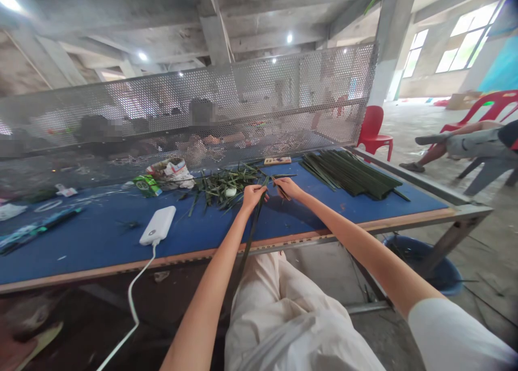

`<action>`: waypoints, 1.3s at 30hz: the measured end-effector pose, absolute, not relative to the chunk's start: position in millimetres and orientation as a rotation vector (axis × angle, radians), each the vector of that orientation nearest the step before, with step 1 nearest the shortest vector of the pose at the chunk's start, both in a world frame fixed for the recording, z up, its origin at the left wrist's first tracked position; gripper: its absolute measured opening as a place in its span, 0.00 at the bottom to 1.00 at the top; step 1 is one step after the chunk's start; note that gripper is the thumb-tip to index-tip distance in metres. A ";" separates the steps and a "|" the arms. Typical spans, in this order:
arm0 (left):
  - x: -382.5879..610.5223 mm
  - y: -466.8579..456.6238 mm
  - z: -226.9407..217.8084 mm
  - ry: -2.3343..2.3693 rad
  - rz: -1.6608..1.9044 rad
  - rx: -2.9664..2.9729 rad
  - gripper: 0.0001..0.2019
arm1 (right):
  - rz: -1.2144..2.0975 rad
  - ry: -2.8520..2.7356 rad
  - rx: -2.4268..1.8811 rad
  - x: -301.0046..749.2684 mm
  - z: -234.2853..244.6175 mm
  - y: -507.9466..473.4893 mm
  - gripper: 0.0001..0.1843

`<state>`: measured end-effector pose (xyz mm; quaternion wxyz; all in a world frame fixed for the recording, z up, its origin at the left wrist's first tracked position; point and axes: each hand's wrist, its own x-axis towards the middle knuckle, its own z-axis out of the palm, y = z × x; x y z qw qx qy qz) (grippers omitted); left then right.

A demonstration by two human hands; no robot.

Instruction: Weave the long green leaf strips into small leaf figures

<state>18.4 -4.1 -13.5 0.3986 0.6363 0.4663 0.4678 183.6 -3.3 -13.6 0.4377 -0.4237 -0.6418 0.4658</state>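
Both my hands are raised over the blue table, close together. My left hand (254,196) pinches a long green leaf strip (251,231), which hangs past the table's front edge toward my lap. My right hand (286,188) is closed on leaf strips too; short ends poke out below its fingers, and a thin tip points right above it. Just left of my hands lies a loose heap of cut leaf pieces (218,186) with a small pale round object (230,191) on it. To the right, a neat stack of long dark green leaf strips (348,172) rests on the table.
A perforated metal screen (259,101) closes off the table's back. A white power bank (158,225) with a cable (131,301), a green packet (147,185) and a crumpled bag (172,172) are on the left. A blue tub (445,271) stands under the right end; a person sits beyond.
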 end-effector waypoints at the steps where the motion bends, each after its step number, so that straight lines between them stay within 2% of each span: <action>1: 18.3 -3.8 -13.8 1.176 1.180 1.617 0.13 | 1.167 -1.601 -1.048 183.8 -13.4 -3.3 0.15; 10: 16.9 -3.6 -18.2 1.136 1.180 1.727 0.14 | 1.186 -1.652 -1.047 182.9 -13.7 -5.1 0.17; 15: 14.2 -5.9 -20.7 1.251 1.217 2.071 0.18 | 1.128 -1.700 -1.071 183.5 -16.3 -0.8 0.18; 18: 15.2 -10.0 -20.4 1.357 1.228 2.207 0.17 | 1.055 -1.721 -1.088 184.2 -16.5 -0.5 0.18; 22: 18.1 -15.8 -18.7 1.419 1.234 2.220 0.14 | 0.953 -1.725 -1.098 183.8 -15.6 -3.8 0.18; 28: 18.8 -19.5 -15.5 1.491 1.228 2.256 0.14 | 0.926 -1.737 -1.114 181.0 -17.1 -4.6 0.16; 39: 17.6 -19.3 -15.6 1.307 1.274 2.053 0.15 | 1.016 -1.751 -1.039 185.0 -15.7 -6.9 0.17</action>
